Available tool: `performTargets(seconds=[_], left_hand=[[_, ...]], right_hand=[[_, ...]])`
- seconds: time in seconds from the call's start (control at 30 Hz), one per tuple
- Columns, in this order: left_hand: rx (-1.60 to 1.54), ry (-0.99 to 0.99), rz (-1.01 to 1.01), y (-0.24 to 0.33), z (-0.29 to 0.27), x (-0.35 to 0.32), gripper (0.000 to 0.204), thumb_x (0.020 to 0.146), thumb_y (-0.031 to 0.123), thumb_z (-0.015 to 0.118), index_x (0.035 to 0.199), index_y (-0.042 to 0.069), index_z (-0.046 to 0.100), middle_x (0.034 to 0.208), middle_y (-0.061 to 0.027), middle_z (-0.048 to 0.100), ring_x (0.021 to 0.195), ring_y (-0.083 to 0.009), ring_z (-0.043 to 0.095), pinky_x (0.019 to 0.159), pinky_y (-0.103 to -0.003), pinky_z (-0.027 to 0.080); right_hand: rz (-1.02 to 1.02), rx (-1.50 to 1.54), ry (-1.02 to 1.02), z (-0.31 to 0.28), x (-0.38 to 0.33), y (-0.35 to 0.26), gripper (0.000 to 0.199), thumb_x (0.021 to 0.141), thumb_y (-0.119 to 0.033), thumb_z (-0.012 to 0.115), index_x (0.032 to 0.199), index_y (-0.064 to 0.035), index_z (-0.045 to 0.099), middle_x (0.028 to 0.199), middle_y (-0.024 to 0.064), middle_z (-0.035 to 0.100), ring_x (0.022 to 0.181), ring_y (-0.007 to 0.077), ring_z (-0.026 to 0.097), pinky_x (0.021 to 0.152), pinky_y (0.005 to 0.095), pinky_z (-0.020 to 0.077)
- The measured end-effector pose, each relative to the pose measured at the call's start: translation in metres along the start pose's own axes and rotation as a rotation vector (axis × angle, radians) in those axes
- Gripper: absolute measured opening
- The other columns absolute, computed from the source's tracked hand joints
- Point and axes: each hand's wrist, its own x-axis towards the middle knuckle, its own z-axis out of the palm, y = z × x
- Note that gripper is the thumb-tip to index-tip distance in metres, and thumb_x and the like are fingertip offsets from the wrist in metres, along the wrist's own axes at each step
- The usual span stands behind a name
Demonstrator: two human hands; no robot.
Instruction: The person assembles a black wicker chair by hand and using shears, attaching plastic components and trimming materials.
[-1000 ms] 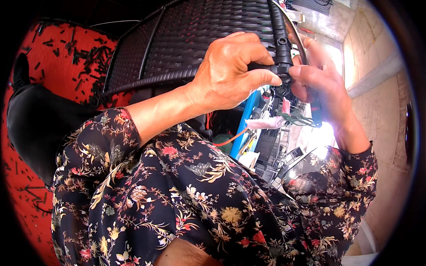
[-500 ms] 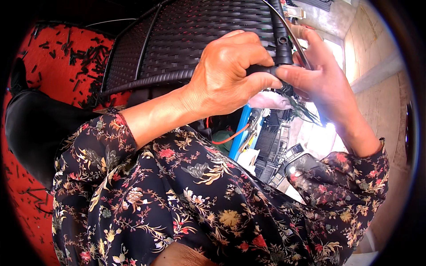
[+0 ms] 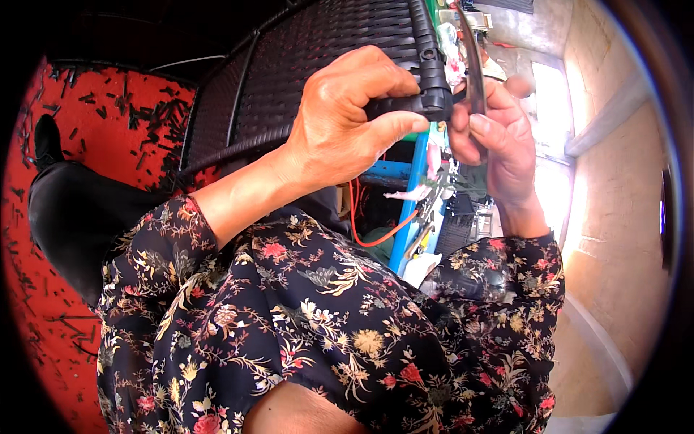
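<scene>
Raised since before, both hands' fingers pinch the woven black panel (image 3: 318, 65) (red floor (image 3: 108, 123) below).

No label, sign or screen shows clearly. Only a crumpled pale pink and white wrapper (image 3: 454, 61) sits near the top edge, just right of the black woven panel's (image 3: 325, 50) rim; its details are blurred.

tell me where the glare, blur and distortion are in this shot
Head view: glare blows out the bright opening at upper right; the right hand has a motion-blurred fingertip against it; the left hand on the woven frame is sharp and sunlit; fisheye bends the wall ledge and leaves black corners.
</scene>
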Motion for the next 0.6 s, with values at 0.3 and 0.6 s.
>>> performTargets(seconds=[0.3,0.6], left_hand=[[0.050,-0.021,0.051,0.009,-0.007,0.009,0.019,0.070,-0.001,0.066,0.088,-0.002,0.062,0.083,-0.0083,0.057,0.075,-0.0150,0.054,0.068,-0.024,0.043],[0.069,-0.256,-0.087,0.020,-0.027,0.020,0.011,0.072,-0.002,0.066,0.081,-0.002,0.060,0.078,-0.0054,0.056,0.072,-0.0120,0.053,0.065,-0.023,0.042]], right_hand=[[-0.059,0.061,-0.113,-0.001,0.015,0.002,0.021,0.088,-0.013,0.052,0.103,0.0016,0.052,0.069,0.0034,0.053,0.051,0.0055,0.046,0.043,0.0165,0.0317],[-0.107,-0.194,-0.211,0.010,0.020,-0.002,0.016,0.089,-0.011,0.050,0.097,0.0009,0.054,0.066,-0.0023,0.048,0.051,0.0013,0.043,0.045,0.0158,0.0365]])
